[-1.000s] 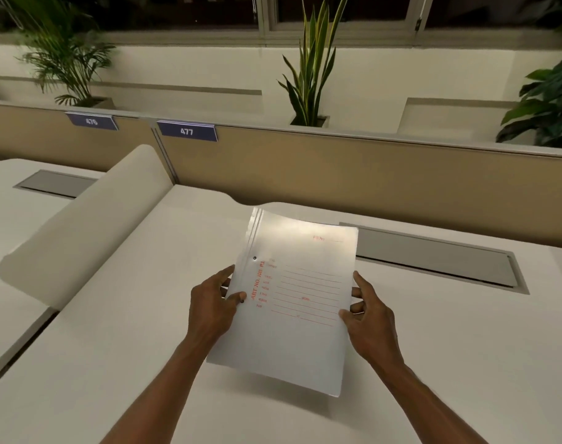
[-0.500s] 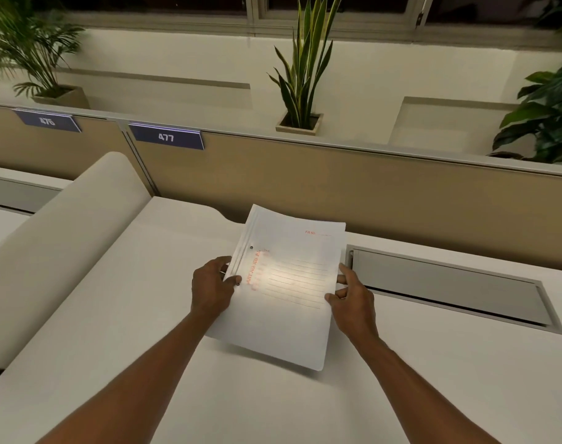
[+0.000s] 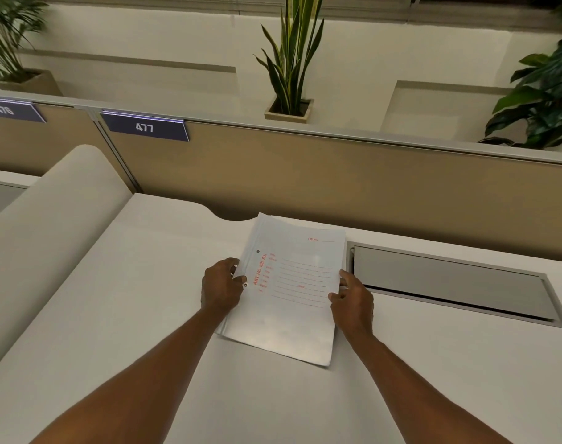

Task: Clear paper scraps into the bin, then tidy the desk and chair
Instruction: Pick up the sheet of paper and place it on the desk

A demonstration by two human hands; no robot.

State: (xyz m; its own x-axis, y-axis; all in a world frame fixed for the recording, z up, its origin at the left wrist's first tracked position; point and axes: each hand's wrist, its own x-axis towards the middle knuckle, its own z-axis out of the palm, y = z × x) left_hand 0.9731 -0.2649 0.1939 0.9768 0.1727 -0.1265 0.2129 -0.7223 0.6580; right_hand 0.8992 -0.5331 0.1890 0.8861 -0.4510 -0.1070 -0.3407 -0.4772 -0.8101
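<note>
A white paper file folder (image 3: 289, 293) with red printed lines lies nearly flat on the white desk (image 3: 145, 315), close to the back partition. My left hand (image 3: 220, 286) grips its left edge, thumb on top. My right hand (image 3: 353, 299) pinches its right edge. The folder's far corner reaches the cut-out at the desk's back edge. No paper scraps, bin or chair are in view.
A grey cable-tray flap (image 3: 449, 283) is set into the desk just right of the folder. A beige partition (image 3: 337, 177) with a plate marked 477 (image 3: 145, 126) runs behind. A rounded white divider (image 3: 49, 235) rises at left. Potted plants (image 3: 289, 75) stand beyond.
Both hands have carried the folder forward and down, from held tilted in the air to lying low on the desk near the partition. The camera has moved closer to the desk.
</note>
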